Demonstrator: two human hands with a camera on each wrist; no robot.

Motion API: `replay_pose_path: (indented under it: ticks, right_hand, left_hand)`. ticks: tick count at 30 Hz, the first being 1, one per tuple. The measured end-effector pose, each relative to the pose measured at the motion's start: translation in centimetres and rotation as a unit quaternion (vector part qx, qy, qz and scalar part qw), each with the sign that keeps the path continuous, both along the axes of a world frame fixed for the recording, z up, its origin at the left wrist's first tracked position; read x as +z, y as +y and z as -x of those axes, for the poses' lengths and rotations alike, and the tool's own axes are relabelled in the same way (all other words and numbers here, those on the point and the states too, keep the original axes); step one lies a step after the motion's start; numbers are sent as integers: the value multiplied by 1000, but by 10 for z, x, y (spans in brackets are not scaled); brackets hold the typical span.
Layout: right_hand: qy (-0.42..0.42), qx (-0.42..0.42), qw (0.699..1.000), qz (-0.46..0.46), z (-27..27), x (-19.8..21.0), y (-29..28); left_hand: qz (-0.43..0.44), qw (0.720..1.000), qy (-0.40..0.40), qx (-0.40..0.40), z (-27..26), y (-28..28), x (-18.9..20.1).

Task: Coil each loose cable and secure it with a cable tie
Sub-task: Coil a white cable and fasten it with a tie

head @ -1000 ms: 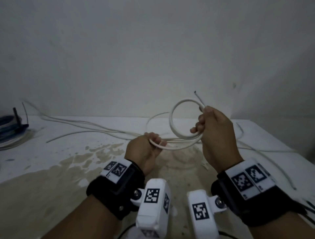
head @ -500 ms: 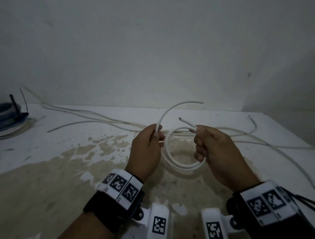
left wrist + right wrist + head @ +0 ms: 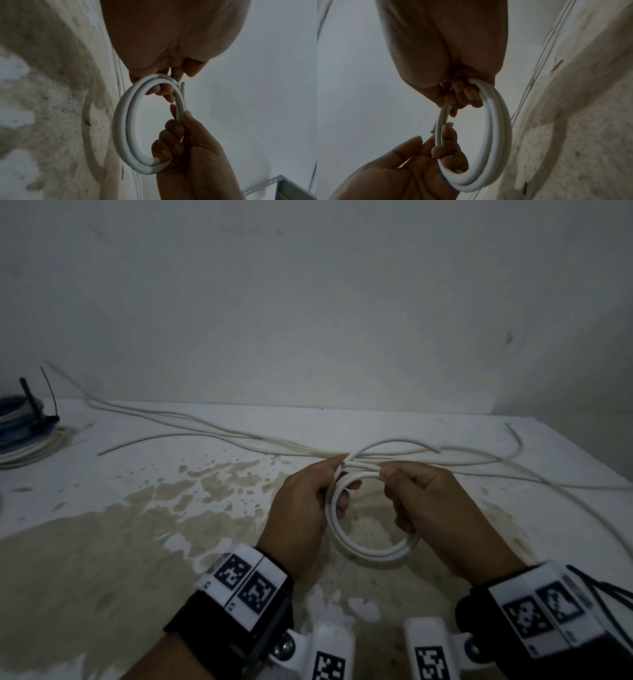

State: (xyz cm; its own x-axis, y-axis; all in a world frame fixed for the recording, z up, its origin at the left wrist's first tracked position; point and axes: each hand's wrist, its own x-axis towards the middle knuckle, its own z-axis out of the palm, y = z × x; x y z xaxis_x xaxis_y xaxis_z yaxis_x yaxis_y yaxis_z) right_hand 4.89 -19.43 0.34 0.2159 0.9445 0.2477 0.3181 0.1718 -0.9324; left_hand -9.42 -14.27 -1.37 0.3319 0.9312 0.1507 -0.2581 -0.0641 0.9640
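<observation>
A white cable is wound into a small coil point(image 3: 371, 553) of two or three turns, held above the stained table point(image 3: 120, 542). My left hand point(image 3: 305, 505) grips the coil's left side with its fingers curled through the ring. My right hand point(image 3: 424, 505) grips the right side, thumb on top. An arc of the same cable point(image 3: 394, 442) rises just behind the hands. The left wrist view shows the coil point(image 3: 122, 128) edge-on, with a stripped cable end point(image 3: 182, 88) beside my left fingers point(image 3: 164, 90). The right wrist view shows the coil point(image 3: 502, 135) below my right fingers point(image 3: 467, 93).
Several loose white cables point(image 3: 212, 429) trail across the back of the table to both sides. A blue and white coiled bundle point(image 3: 20, 426) with a black tie point(image 3: 51, 402) sits at the far left. A wall stands close behind, and the table's right edge point(image 3: 582, 453) slants away.
The coil came down from in front of the wall to just above the table. My left hand moved from the trailing cable onto the coil's left side, adding a turn.
</observation>
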Motion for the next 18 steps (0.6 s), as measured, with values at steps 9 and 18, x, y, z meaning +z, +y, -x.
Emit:
replay_pose_path:
  ticks: [9, 18]
  right_hand:
    - [-160, -6, 987, -24, -2, 4, -4]
    - [-262, -103, 953, -114, -18, 2, -2]
  left_hand:
    - [-53, 995, 87, 17, 2, -3, 1]
    - [-113, 986, 125, 13, -1, -6, -3]
